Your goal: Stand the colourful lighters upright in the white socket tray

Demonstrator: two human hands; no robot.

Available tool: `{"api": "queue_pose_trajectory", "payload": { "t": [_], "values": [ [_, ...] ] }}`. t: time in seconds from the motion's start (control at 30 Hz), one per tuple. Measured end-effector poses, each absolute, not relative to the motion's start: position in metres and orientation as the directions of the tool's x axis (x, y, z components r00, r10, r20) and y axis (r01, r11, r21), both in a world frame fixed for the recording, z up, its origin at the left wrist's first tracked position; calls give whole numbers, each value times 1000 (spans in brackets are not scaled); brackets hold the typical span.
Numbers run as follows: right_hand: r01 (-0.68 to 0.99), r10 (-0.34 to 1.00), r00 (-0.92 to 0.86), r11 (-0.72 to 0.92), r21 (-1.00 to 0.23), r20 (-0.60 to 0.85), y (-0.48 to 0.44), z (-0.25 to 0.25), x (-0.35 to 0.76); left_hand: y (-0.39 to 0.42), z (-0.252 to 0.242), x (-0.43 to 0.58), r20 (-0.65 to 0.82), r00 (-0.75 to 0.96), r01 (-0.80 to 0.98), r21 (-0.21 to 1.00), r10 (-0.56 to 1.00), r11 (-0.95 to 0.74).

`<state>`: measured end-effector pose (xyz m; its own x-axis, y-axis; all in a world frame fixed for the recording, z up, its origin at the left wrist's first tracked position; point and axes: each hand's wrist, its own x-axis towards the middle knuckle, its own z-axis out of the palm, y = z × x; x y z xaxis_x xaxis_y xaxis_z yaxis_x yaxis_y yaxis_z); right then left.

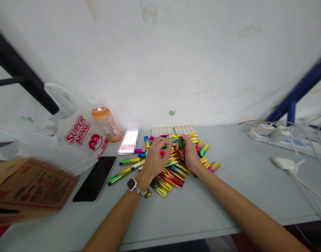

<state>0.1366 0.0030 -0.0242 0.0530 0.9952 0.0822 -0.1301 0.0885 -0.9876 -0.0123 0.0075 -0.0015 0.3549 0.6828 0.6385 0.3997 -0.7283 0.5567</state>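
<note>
A heap of shiny rainbow-coloured stick-shaped devices (173,173) lies on the grey table (229,203) in front of me. My left hand (155,157), with a watch on its wrist, hovers over the heap with fingers curled in a pinch near one stick. My right hand (188,154) is closed around a small green-and-dark device (181,142) held upright just above the heap. The two hands nearly touch. Two white perforated trays (173,130) lie against the wall behind the heap.
A black phone (96,177) lies left of the heap, a cardboard box (29,185) at the far left. A white plastic bag (76,136) and an orange drink bottle (105,122) stand behind. A power strip (278,136) with cables and a white adapter (282,162) sit right.
</note>
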Motion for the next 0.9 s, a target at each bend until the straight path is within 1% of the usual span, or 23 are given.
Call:
{"api": "queue_pose_trajectory", "payload": {
  "t": [0.1,0.23,0.43,0.47,0.53,0.6,0.73,0.9],
  "values": [
    [-180,988,86,145,-973,131,3,-20,136,11,-2,-17,611,359,428,564,705,-706],
    [-122,964,78,263,-957,255,4,-11,139,18,-4,-34,583,334,477,574,741,-666],
    [-30,947,91,312,-950,308,23,-3,142,19,-10,-57,525,337,500,604,782,-621],
    [2,938,86,336,-942,335,31,-3,141,19,-11,-58,519,332,502,609,787,-614],
    [120,913,71,392,-912,402,51,-1,137,19,-12,-59,508,325,504,621,798,-600],
    [231,882,112,426,-875,458,75,0,130,20,-14,-60,496,329,501,630,803,-594],
    [303,859,106,452,-839,501,120,1,111,21,-17,-62,482,340,510,627,807,-589],
    [391,826,9,516,-762,564,153,-7,88,22,-19,-65,487,372,550,570,790,-610]
  ]
}}
